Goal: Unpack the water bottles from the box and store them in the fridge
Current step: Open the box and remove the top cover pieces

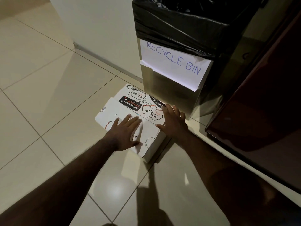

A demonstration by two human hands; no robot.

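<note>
- Cardboard, white and printed with cartoon speech bubbles: the box (133,118) lies shut on the tiled floor (48,98), directly under our palms, with no water bottles in view.
- Our left hand (125,136) rests flat on the near flap, fingers spread, gripping nothing.
- Our right hand (172,121) presses open-palmed on the box's right edge, likewise empty.
- Beyond our fingertips, touching or just behind the far end, stands the bin (171,95) labelled "RECYCLE BIN".
- The box's long axis runs away from us toward that bin; the flap seam lies between our two hands, nearer the left.
- We judge that opening the flaps comes next, and the left hand sits closest to that seam.
</note>
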